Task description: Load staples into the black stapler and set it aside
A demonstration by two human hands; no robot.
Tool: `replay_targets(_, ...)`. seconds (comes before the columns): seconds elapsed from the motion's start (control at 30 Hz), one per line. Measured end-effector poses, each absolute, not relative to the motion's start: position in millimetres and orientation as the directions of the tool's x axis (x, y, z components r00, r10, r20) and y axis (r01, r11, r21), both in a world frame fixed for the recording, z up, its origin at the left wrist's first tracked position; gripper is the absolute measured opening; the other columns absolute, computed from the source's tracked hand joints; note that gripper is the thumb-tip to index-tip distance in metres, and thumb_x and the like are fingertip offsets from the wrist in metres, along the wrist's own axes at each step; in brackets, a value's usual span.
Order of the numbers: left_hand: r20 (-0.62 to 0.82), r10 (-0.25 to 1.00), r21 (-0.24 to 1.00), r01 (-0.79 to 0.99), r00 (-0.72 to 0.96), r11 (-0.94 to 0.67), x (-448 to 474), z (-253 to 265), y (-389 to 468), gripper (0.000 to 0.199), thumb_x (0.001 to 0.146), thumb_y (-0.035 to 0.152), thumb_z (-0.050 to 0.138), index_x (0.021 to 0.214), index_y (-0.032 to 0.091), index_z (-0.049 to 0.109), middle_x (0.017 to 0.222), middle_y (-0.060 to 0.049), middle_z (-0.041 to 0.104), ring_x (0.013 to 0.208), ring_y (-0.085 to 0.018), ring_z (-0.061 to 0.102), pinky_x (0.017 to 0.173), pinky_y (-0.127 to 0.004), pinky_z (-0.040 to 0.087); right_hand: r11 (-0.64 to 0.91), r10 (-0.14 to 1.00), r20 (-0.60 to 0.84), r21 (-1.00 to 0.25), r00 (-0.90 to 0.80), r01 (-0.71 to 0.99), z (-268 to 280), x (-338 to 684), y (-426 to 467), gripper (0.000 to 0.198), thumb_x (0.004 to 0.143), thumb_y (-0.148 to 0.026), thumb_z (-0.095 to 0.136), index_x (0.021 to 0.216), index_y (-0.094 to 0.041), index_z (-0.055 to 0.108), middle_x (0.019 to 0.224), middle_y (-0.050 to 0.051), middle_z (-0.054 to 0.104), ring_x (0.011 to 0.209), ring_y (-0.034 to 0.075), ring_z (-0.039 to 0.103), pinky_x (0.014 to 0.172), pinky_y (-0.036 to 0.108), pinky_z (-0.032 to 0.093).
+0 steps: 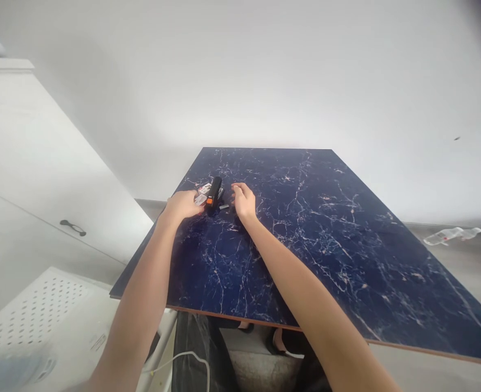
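My left hand [183, 204] rests at the left side of the table, its fingers closed around the edge of a small clear-and-white packet [201, 200]. Right beside the packet lies a black object with an orange end [214, 192], which looks like a stapler. A small grey strip [224, 207] lies on the tabletop between the black object and my right hand [244, 201]. That hand has its fingers loosely bent and apart, with nothing visible in them. A printed white piece [205, 188] shows behind the packet, partly covered by the black object.
The dark blue marbled table [306, 234] stands against a white wall. To the left are a white cabinet with a dark handle [73, 227] and a white perforated surface [40, 305]. A clear plastic bottle [444, 236] lies beyond the right edge. A white cable [191, 354] hangs below.
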State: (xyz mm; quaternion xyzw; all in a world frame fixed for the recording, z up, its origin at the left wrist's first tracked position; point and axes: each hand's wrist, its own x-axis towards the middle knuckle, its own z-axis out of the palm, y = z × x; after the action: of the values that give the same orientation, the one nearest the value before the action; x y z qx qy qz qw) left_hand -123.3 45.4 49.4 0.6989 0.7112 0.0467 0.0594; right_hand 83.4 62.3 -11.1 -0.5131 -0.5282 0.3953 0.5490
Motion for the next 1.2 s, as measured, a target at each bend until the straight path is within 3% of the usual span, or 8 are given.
replay_targets(0.13,0.386,0.917,0.158,0.987,-0.101,0.042,-112.4,55.9,40.0,0.035,0.083,0.041,0.066,0.113,0.023,0.071,0.103,-0.016,0.073,0.109,-0.043,0.06,0.088,-0.054,0.048,0.347,0.926,0.377,-0.853,0.0,0.39,-7.6,131.6,50.5,0.031,0.096,-0.037,0.043,0.1,-0.024,0.071,0.105,0.007,0.071,0.101,0.022,0.063,0.095,0.035,0.049)
replay_targets(0.27,0.652,0.757,0.155,0.973,0.031,-0.173,-75.3,48.1,33.5,0.032,0.092,0.043,0.062,0.113,0.021,0.07,0.103,-0.016,0.072,0.119,-0.043,0.051,0.1,-0.062,0.04,0.44,0.859,0.509,-0.678,-0.057,0.588,-2.7,208.6,30.7,0.027,0.093,-0.031,0.049,0.098,-0.022,0.073,0.103,0.008,0.072,0.089,0.022,0.065,0.09,0.037,0.049)
replay_targets(0.4,0.624,0.738,0.051,0.929,0.257,-0.366,-41.7,24.0,36.5,0.025,0.093,0.034,0.063,0.112,0.022,0.072,0.108,-0.015,0.074,0.132,-0.043,0.044,0.109,-0.064,0.031,0.308,0.836,0.516,-0.723,0.187,0.618,6.2,269.8,10.6,0.027,0.091,-0.033,0.052,0.101,-0.021,0.073,0.094,0.009,0.074,0.077,0.022,0.065,0.079,0.038,0.051)
replay_targets(0.6,0.608,0.756,0.084,0.928,0.241,-0.363,-47.6,6.8,45.8,0.026,0.094,0.031,0.063,0.116,0.023,0.074,0.13,-0.011,0.069,0.138,-0.042,0.041,0.112,-0.062,0.03,0.26,0.808,0.507,-0.762,0.299,0.593,13.9,295.3,0.8,0.029,0.092,-0.037,0.051,0.103,-0.021,0.073,0.086,0.008,0.073,0.068,0.02,0.064,0.071,0.036,0.051)
replay_targets(0.77,0.652,0.713,0.108,0.899,0.258,-0.425,-47.1,9.8,40.1,0.025,0.098,0.035,0.058,0.111,0.023,0.075,0.125,-0.01,0.071,0.128,-0.034,0.051,0.111,-0.055,0.037,0.346,0.863,0.503,-0.658,0.048,0.669,-1.1,280.0,3.8,0.026,0.09,-0.028,0.049,0.099,-0.022,0.074,0.088,0.006,0.075,0.073,0.021,0.066,0.076,0.036,0.051)
replay_targets(0.87,0.61,0.68,0.108,0.808,0.406,-0.579,-30.9,7.6,31.8,0.029,0.101,0.036,0.053,0.116,0.021,0.073,0.124,-0.01,0.071,0.12,-0.028,0.059,0.109,-0.048,0.042,0.456,0.859,0.487,-0.588,-0.158,0.669,-6.7,266.8,2.1,0.026,0.09,-0.024,0.05,0.1,-0.024,0.074,0.096,0.006,0.076,0.081,0.023,0.066,0.082,0.037,0.051)
replay_targets(1.03,0.405,0.599,0.084,0.625,0.691,-0.776,14.2,6.8,17.6,0.03,0.102,0.035,0.052,0.121,0.02,0.07,0.122,-0.009,0.072,0.113,-0.026,0.064,0.102,-0.044,0.047,0.502,0.851,0.466,-0.582,-0.244,0.64,-6.1,254.4,-1.5,0.026,0.091,-0.026,0.054,0.11,-0.025,0.073,0.101,0.008,0.074,0.097,0.027,0.064,0.094,0.041,0.049)
replay_targets(1.2,0.331,0.67,0.093,0.684,0.664,-0.724,53.8,13.3,12.5,0.029,0.098,0.033,0.059,0.122,0.021,0.07,0.113,-0.01,0.074,0.106,-0.03,0.065,0.097,-0.048,0.048,0.477,0.864,0.45,-0.594,-0.224,0.647,-7.5,261.7,2.9,0.022,0.09,-0.024,0.055,0.102,-0.024,0.073,0.098,0.007,0.073,0.095,0.026,0.064,0.095,0.042,0.049)
